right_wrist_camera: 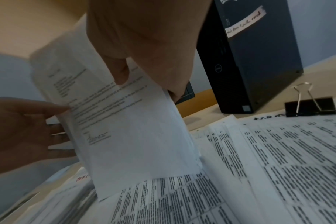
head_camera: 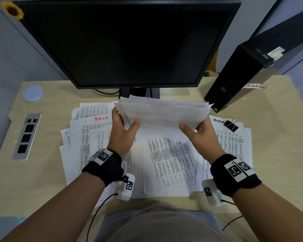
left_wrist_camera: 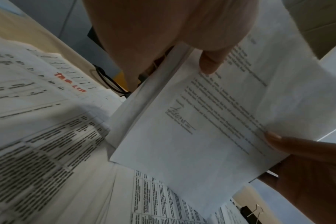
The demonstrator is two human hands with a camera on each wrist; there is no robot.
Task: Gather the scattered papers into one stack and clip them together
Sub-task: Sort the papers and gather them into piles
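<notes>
The left hand [head_camera: 122,131] is pinching one short edge of a loose bundle of white printed sheets [head_camera: 163,114], the right hand [head_camera: 202,135] is pinching the other, and the bundle is being held tilted above the wooden desk [head_camera: 42,172]. Squaring it well probably means tapping its lower edge on the desk while both grips are loosening slightly. Many printed pages, too overlapped to count, are lying scattered [head_camera: 171,163] below, and one black metal binder clip [head_camera: 231,125] is resting on the rightmost pages.

Beige desk [head_camera: 278,130] beneath a dark monitor [head_camera: 128,42], grey walls [head_camera: 12,55].

A white bundle of papers [head_camera: 164,114] stands raised over scattered printed sheets [head_camera: 173,163]; a black binder clip [head_camera: 231,125] rests on them.
</notes>
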